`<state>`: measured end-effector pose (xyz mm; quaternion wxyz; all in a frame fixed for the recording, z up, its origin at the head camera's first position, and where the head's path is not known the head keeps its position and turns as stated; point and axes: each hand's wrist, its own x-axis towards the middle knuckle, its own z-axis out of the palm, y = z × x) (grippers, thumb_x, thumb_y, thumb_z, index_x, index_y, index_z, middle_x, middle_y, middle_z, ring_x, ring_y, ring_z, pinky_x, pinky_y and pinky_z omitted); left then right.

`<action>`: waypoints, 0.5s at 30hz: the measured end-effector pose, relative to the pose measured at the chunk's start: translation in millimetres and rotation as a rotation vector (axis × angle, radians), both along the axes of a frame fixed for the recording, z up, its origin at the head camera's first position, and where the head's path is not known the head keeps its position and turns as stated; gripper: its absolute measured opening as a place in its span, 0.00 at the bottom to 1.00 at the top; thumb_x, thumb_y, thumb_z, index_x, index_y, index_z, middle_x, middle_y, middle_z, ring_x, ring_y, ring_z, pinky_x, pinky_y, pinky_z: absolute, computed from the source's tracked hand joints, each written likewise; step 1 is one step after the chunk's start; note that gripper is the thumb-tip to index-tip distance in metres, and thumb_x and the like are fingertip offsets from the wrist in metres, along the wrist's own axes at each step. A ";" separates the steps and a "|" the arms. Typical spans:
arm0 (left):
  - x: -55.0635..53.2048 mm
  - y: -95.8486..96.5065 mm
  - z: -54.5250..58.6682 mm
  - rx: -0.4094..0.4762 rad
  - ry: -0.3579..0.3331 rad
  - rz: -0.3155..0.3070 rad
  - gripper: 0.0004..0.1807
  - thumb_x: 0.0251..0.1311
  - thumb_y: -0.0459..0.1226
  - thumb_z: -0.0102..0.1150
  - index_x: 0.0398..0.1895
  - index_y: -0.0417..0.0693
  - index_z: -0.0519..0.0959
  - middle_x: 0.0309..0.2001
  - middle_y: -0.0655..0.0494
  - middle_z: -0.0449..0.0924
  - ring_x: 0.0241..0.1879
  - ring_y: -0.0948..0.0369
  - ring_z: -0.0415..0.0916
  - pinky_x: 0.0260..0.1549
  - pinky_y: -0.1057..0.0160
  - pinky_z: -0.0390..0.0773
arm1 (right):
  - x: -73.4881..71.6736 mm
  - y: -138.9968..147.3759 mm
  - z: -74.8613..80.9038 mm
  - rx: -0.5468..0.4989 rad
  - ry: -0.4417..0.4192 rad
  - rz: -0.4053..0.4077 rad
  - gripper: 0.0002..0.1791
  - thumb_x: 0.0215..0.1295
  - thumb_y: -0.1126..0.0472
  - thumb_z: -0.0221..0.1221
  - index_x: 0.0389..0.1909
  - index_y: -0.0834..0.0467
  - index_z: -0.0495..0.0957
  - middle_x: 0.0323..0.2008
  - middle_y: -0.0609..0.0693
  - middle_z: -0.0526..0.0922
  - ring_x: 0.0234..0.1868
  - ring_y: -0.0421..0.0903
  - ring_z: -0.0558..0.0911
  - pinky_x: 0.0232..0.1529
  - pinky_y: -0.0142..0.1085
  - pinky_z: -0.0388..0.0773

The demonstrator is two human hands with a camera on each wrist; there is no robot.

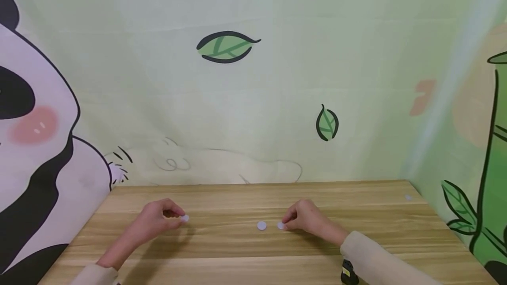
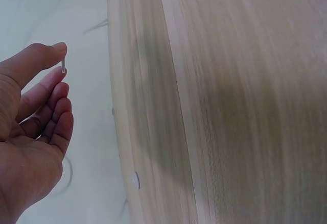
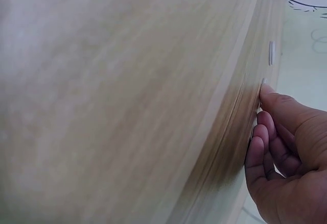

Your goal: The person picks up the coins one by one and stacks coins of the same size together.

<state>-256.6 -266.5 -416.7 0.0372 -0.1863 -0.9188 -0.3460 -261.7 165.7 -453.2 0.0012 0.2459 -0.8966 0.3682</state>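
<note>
My left hand pinches a small white disc between thumb and index fingertip, raised above the wooden table. Seen edge-on in the left wrist view, that disc looks thin and flat. On the right, my right hand has its thumb and fingertips on a second white disc down at the tabletop; most of its edge shows past the fingers. Just left of it lies another white disc, flat on the wood and untouched by either hand. The right hand's other fingers are curled close to the table surface.
The wooden table ends at a printed cloth backdrop with leaves and a panda. Near the far right corner lies a small pale disc. A dark device sits under the right sleeve.
</note>
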 end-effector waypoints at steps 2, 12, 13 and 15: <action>0.8 1.2 0.1 0.008 -0.006 -0.010 0.09 0.55 0.40 0.76 0.34 0.47 0.86 0.34 0.59 0.83 0.37 0.62 0.78 0.36 0.67 0.79 | 0.2 -0.3 -0.9 -0.001 -0.007 -0.004 0.05 0.54 0.65 0.76 0.27 0.60 0.89 0.25 0.47 0.88 0.27 0.32 0.78 0.29 0.27 0.76; -1.7 10.9 4.1 0.026 0.009 -0.036 0.08 0.56 0.41 0.76 0.36 0.50 0.87 0.37 0.60 0.84 0.39 0.60 0.80 0.39 0.64 0.80 | 0.4 -0.3 -1.4 -0.007 -0.009 -0.007 0.05 0.53 0.66 0.76 0.27 0.61 0.88 0.25 0.47 0.88 0.27 0.33 0.79 0.29 0.27 0.76; -2.3 12.7 5.3 0.027 -0.001 -0.032 0.08 0.56 0.41 0.76 0.36 0.50 0.87 0.37 0.60 0.84 0.39 0.60 0.79 0.39 0.64 0.80 | 0.3 -0.2 -1.2 -0.008 -0.009 -0.007 0.05 0.53 0.66 0.76 0.27 0.61 0.88 0.25 0.47 0.88 0.27 0.33 0.79 0.29 0.27 0.76; -4.0 16.4 7.5 0.031 -0.024 -0.023 0.08 0.57 0.41 0.75 0.37 0.51 0.87 0.38 0.59 0.84 0.40 0.60 0.79 0.39 0.64 0.80 | -0.2 0.0 -1.3 -0.009 -0.011 -0.005 0.05 0.53 0.67 0.76 0.27 0.61 0.88 0.25 0.47 0.88 0.27 0.33 0.78 0.29 0.27 0.76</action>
